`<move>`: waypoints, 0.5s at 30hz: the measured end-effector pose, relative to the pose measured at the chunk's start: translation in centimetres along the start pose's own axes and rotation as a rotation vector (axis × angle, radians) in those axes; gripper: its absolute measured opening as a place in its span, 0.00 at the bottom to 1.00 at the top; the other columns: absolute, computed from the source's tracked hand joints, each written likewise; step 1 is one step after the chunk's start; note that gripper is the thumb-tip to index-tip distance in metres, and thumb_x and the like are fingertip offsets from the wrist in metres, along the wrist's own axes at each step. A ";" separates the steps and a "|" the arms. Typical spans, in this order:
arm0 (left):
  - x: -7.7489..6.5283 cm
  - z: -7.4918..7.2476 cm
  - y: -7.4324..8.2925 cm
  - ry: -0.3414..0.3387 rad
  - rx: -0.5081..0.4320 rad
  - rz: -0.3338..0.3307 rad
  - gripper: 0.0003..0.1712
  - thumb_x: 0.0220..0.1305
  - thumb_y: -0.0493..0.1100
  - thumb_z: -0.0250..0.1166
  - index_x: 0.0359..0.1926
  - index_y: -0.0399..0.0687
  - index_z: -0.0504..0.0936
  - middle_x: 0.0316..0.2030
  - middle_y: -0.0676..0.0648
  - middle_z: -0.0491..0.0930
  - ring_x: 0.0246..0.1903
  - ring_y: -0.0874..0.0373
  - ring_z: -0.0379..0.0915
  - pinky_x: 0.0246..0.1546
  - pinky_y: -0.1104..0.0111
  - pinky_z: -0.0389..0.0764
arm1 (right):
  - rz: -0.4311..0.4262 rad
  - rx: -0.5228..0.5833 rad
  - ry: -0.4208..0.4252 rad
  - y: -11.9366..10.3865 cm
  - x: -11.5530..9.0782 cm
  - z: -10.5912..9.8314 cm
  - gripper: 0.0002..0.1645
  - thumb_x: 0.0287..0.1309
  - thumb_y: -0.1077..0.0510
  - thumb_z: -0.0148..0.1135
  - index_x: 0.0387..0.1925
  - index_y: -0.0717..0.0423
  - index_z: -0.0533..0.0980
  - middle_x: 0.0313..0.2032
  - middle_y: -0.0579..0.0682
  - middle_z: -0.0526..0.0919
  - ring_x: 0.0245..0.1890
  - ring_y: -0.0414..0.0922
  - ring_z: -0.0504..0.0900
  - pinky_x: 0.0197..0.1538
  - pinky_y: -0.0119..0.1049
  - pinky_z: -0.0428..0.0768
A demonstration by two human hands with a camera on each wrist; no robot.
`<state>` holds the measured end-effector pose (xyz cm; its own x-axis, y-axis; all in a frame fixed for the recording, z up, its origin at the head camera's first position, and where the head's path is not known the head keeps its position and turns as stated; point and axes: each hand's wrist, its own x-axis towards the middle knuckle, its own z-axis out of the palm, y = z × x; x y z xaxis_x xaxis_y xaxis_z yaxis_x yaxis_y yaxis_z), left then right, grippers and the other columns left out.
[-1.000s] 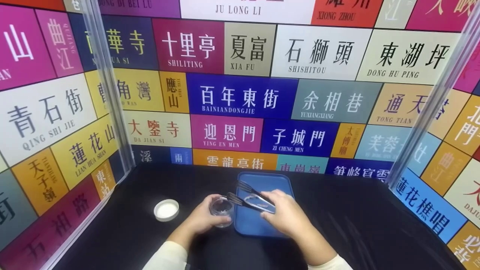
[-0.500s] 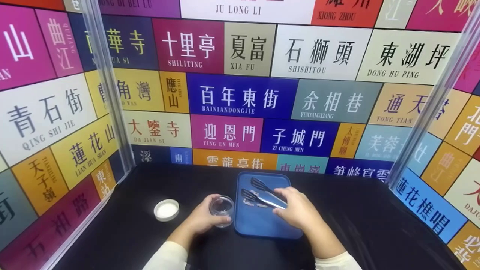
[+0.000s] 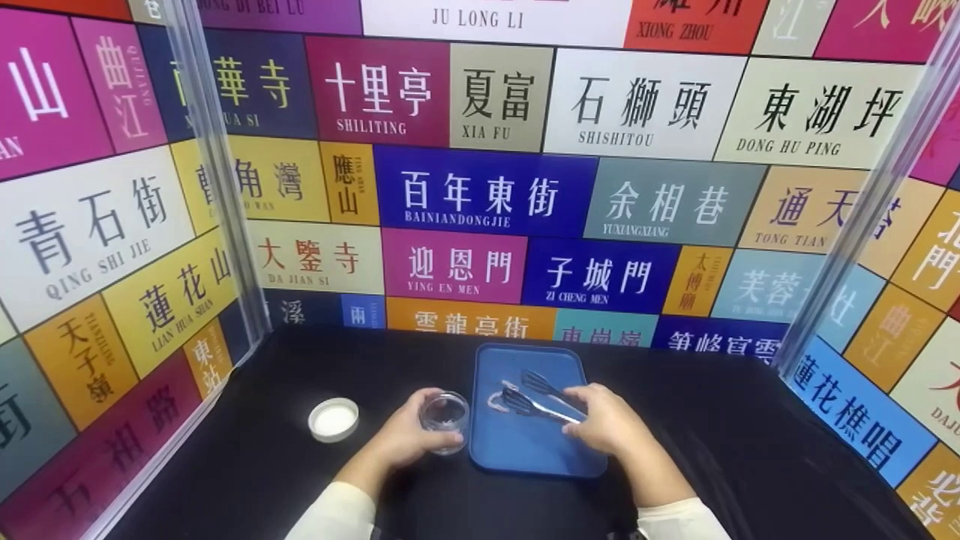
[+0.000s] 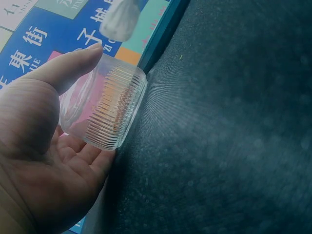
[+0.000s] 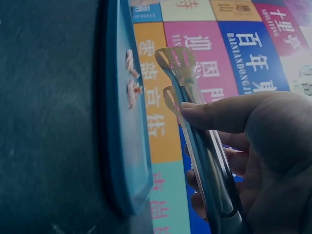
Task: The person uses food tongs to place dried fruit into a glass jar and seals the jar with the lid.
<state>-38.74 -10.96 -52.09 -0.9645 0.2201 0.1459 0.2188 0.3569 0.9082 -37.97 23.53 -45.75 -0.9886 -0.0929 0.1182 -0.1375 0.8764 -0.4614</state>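
My left hand (image 3: 405, 431) grips a clear glass jar (image 3: 445, 431), which stands upright with its mouth uncovered beside the tray. The left wrist view shows the ribbed side of the jar (image 4: 114, 105) between thumb and fingers. My right hand (image 3: 611, 421) holds a pair of tongs (image 3: 553, 409) with black slotted heads over the blue tray (image 3: 532, 454). The tongs' heads stand apart with nothing between them. Small pinkish-white pieces (image 3: 498, 403) lie on the tray near the lower head; two clumps (image 5: 131, 92) show in the right wrist view.
A round white lid (image 3: 333, 420) lies left of the jar on the black cloth (image 3: 420, 506). Printed panels (image 3: 480, 195) covered with place names rise behind the table and on both sides. Clear upright posts (image 3: 225, 195) stand at the corners.
The tongs have moved right, from beside the jar's mouth to over the tray, and my right hand with them. The left hand and jar have stayed put.
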 end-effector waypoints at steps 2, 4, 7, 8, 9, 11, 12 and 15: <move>0.0 0.0 0.0 -0.001 0.006 -0.002 0.55 0.51 0.49 0.86 0.75 0.41 0.67 0.69 0.36 0.79 0.68 0.41 0.77 0.76 0.41 0.70 | 0.013 0.001 -0.011 0.4 0.1 0.1 0.36 0.54 0.59 0.81 0.66 0.53 0.81 0.63 0.60 0.84 0.61 0.58 0.83 0.70 0.62 0.78; 0.0 0.0 0.0 -0.002 0.010 -0.002 0.55 0.51 0.49 0.86 0.75 0.41 0.67 0.69 0.36 0.78 0.68 0.40 0.76 0.76 0.41 0.70 | 0.015 0.001 -0.018 0.9 0.3 0.3 0.36 0.53 0.59 0.81 0.65 0.54 0.81 0.62 0.60 0.84 0.62 0.59 0.83 0.70 0.63 0.78; -0.1 0.0 0.0 -0.003 0.010 -0.005 0.55 0.51 0.50 0.86 0.75 0.41 0.67 0.69 0.36 0.78 0.68 0.40 0.76 0.77 0.41 0.69 | 0.014 0.007 -0.023 1.5 0.4 0.5 0.36 0.53 0.60 0.81 0.64 0.55 0.82 0.61 0.61 0.84 0.63 0.61 0.82 0.70 0.63 0.77; -0.1 0.0 0.1 -0.003 0.008 -0.005 0.55 0.51 0.50 0.86 0.75 0.41 0.67 0.69 0.36 0.78 0.68 0.40 0.76 0.77 0.41 0.69 | 0.014 0.008 -0.023 1.7 0.4 0.6 0.35 0.52 0.61 0.81 0.64 0.56 0.82 0.61 0.61 0.84 0.63 0.61 0.82 0.70 0.63 0.77; -0.1 0.0 0.1 -0.003 0.007 -0.006 0.55 0.51 0.50 0.86 0.75 0.41 0.67 0.69 0.36 0.78 0.68 0.40 0.76 0.77 0.41 0.69 | 0.017 0.011 -0.024 1.9 0.5 0.7 0.35 0.53 0.61 0.81 0.64 0.56 0.82 0.62 0.61 0.84 0.64 0.61 0.82 0.71 0.63 0.77; -0.1 0.0 0.2 -0.002 0.005 -0.004 0.55 0.51 0.50 0.86 0.75 0.41 0.67 0.69 0.36 0.79 0.68 0.40 0.76 0.76 0.41 0.70 | 0.023 0.010 -0.024 2.2 0.5 0.8 0.35 0.52 0.62 0.81 0.64 0.56 0.82 0.61 0.62 0.84 0.63 0.61 0.83 0.70 0.63 0.78; -0.1 0.0 0.2 -0.001 0.004 -0.001 0.55 0.51 0.49 0.86 0.75 0.41 0.68 0.69 0.36 0.79 0.68 0.40 0.76 0.76 0.41 0.70 | 0.027 0.009 -0.022 2.3 0.5 0.9 0.34 0.52 0.62 0.80 0.63 0.56 0.82 0.61 0.62 0.84 0.62 0.61 0.83 0.70 0.63 0.78; -0.2 0.0 0.4 -0.001 -0.004 0.005 0.54 0.52 0.48 0.85 0.74 0.41 0.68 0.68 0.36 0.79 0.67 0.39 0.76 0.75 0.41 0.71 | 0.040 0.010 -0.017 2.7 0.6 1.1 0.33 0.53 0.62 0.79 0.63 0.56 0.83 0.61 0.63 0.84 0.60 0.60 0.84 0.69 0.63 0.79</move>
<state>-38.46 -10.84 -51.77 -0.9632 0.2230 0.1503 0.2233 0.3520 0.9090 -38.99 25.31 -47.93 -0.9943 -0.0658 0.0841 -0.0980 0.8750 -0.4742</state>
